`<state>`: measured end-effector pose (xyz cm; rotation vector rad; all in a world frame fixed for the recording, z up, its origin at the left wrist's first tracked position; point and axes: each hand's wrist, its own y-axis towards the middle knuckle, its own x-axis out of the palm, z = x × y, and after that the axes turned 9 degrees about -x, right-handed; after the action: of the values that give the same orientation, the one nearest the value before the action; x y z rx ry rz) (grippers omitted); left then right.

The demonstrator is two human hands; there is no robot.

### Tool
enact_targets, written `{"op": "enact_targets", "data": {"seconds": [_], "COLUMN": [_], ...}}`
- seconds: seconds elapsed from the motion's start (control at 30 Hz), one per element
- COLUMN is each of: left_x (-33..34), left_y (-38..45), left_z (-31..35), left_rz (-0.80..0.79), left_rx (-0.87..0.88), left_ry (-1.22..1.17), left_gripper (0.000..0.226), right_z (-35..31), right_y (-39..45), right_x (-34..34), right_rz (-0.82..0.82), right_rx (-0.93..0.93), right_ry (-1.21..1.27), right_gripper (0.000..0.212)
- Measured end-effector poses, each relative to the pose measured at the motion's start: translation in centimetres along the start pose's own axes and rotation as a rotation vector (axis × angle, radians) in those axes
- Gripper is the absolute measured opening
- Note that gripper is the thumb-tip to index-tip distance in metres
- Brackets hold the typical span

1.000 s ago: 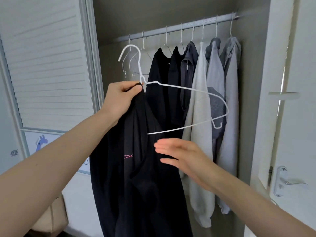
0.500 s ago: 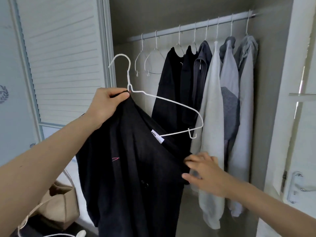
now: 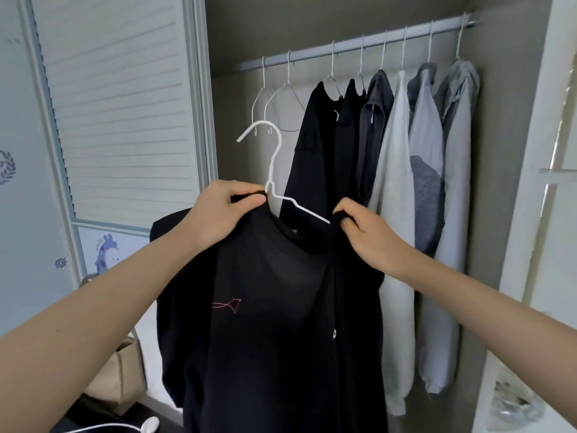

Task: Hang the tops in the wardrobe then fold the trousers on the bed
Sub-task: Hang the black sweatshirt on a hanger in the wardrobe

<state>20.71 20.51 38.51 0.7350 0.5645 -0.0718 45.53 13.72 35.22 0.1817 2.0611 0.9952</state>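
A black top (image 3: 274,323) with a small pink emblem hangs in front of the open wardrobe, draped over a white wire hanger (image 3: 274,170). My left hand (image 3: 218,214) grips the top's collar together with the hanger's neck. My right hand (image 3: 365,235) pinches the top's other shoulder over the hanger's right arm, whose end is hidden under the cloth. The hanger's hook points up and left, below the wardrobe rail (image 3: 359,42).
On the rail hang two bare wire hangers (image 3: 278,98) at the left, then several dark, white and grey tops (image 3: 406,170). A louvred sliding door (image 3: 118,104) stands left. A beige bag (image 3: 121,373) sits on the floor; a white door (image 3: 559,214) is at right.
My right hand rose from the top's lower edge and took hold of its right shoulder, pulling it over the hanger's arm. The hanger and top now sit lower and nearer the centre.
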Motion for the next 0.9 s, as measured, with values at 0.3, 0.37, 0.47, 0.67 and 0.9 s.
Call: {"op": "enact_targets", "data": {"seconds": [0.3, 0.37, 0.47, 0.67, 0.9], "left_x": [-2.7, -2.4, -2.7, -3.1, -2.9], "left_y": [-0.4, -0.3, 0.0, 0.6, 0.2], "left_z": [-2.4, -2.8, -3.6, -4.1, -2.8], "left_rz": [-0.049, -0.007, 0.085, 0.073, -0.041], "left_rx": [-0.118, -0.136, -0.139, -0.161, -0.089], "left_ry": [-0.028, -0.077, -0.135, -0.135, -0.104], "left_gripper": [0.037, 0.036, 0.037, 0.042, 0.042], "right_z": [0.8, 1.0, 1.8, 1.6, -0.1], "right_y": [1.4, 1.7, 1.2, -0.3, 0.1], "right_x": [-4.2, -5.1, -6.2, -5.3, -4.5], "right_rz": [0.147, 0.08, 0.037, -0.015, -0.054], "right_rx": [0.046, 0.051, 0.178, 0.092, 0.035], "right_ry": [0.068, 0.019, -0.05, -0.22, -0.189], "right_gripper": [0.013, 0.029, 0.024, 0.029, 0.042]}}
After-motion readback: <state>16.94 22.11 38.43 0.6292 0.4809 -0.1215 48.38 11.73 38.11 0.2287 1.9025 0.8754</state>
